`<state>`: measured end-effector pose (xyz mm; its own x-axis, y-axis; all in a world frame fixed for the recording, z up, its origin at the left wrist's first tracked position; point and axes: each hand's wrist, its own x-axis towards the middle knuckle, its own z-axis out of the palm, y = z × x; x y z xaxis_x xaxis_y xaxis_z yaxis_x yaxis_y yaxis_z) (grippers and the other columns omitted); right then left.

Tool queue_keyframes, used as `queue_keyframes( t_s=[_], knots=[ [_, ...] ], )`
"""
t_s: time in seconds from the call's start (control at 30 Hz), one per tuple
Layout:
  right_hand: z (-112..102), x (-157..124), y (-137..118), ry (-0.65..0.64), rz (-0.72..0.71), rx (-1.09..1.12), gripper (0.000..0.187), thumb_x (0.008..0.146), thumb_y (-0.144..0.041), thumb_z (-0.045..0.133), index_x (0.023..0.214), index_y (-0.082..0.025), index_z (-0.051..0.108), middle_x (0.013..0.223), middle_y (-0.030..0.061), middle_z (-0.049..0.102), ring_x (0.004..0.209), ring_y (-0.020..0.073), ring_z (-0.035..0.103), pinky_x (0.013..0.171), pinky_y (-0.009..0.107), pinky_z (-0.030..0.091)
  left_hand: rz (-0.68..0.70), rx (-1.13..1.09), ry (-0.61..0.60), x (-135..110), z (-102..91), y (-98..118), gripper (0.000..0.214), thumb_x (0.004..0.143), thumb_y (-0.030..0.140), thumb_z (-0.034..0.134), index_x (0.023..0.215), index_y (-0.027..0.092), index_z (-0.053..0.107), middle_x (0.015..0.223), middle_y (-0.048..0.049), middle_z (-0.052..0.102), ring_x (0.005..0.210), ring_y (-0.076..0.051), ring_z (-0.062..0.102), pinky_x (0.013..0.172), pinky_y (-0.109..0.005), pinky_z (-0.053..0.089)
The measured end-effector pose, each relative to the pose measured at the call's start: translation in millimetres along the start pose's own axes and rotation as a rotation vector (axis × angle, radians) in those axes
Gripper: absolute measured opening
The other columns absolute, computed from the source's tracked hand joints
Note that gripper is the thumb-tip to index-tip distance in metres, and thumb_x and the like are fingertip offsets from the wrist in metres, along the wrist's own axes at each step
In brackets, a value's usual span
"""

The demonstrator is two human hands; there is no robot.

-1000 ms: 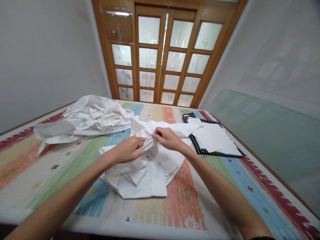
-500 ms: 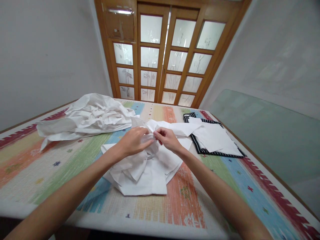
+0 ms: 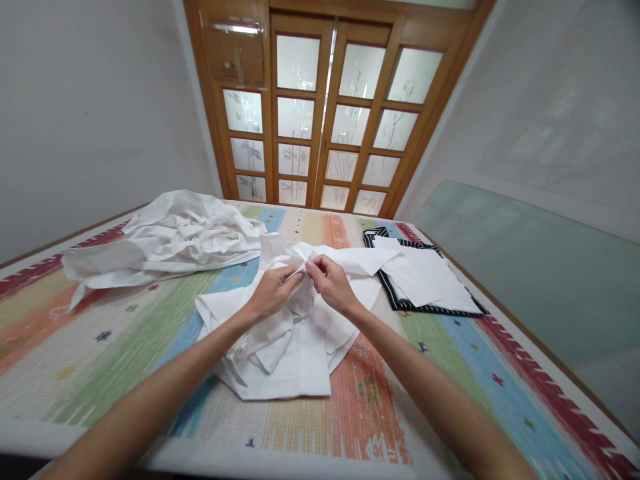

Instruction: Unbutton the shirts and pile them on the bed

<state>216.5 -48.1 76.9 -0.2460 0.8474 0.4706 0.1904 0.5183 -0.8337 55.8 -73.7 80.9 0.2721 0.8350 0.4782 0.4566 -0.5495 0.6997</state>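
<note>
drew left hand (image 3: 273, 293) and right hand (image 3: 327, 283) closer since a second ago; pinched fingers of both on one raised fold of white shirt (image 3: 300, 353), heaped just left of dark-trimmed cloth (image 3: 425, 277); seemingly narrowed onto one seam.

Fingertips of the left hand (image 3: 273, 293) and right hand (image 3: 330, 283) sink into folds of the white garment (image 3: 295, 353); which part they pinch is unclear. Both forearms run off the lower edge. Right of the hands, a folded white piece (image 3: 425, 277) covers most of a dark striped cloth (image 3: 389, 288). The crumpled heap (image 3: 175, 237) to their left may be one piece or several.
</note>
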Motion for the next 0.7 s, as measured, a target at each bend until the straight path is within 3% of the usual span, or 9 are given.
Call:
queue_keyframes(
  t_s=[0.1,0.3,0.47,0.7],
  knots=[
    [4.5,-0.4,0.3,0.025,-0.013,-0.061,0.028,0.088,-0.045,0.05,0.075,-0.02,0.053,0.067,-0.0004,0.055,0.064,0.0136,0.052,0.055,0.024,0.041,-0.043,-0.061,0.014,-3.0,1.3,0.6,0.03,0.092,0.032,0.046,0.091,0.015,0.071,0.082,-0.002,0.069,0.076,-0.016,0.059,0.07,-0.024,0.042],
    [10.8,-2.5,2.0,-0.003,0.006,-0.02,0.027,0.088,-0.045,0.052,0.078,-0.021,0.05,0.061,-0.0026,0.053,0.053,0.0127,0.053,0.046,0.023,0.041,-0.1,-0.16,0.02,-7.7,2.4,-3.3,0.034,0.091,0.039,0.048,0.085,0.014,0.069,0.074,-0.0018,0.065,0.073,-0.016,0.057,0.067,-0.024,0.042],
    [10.7,-6.7,5.8,-0.105,0.058,0.137,0.028,0.086,-0.047,0.056,0.079,-0.021,0.049,0.054,-0.0063,0.05,0.039,0.0108,0.05,0.038,0.022,0.039,-0.113,-0.229,0.014,-10.9,-0.1,-2.4,0.034,0.089,0.042,0.052,0.078,0.014,0.068,0.076,-0.0022,0.067,0.073,-0.015,0.059,0.069,-0.023,0.043],
    [1.5,-2.9,11.2,-0.27,0.197,0.294,0.032,0.082,-0.05,0.059,0.076,-0.02,0.049,0.05,-0.0072,0.053,0.038,0.0115,0.054,0.039,0.022,0.044,-0.053,-0.093,-0.007,-12.4,1.8,-4.4,0.03,0.088,0.039,0.053,0.076,0.015,0.068,0.074,-0.0028,0.069,0.07,-0.015,0.061,0.069,-0.023,0.045]
  ],
)
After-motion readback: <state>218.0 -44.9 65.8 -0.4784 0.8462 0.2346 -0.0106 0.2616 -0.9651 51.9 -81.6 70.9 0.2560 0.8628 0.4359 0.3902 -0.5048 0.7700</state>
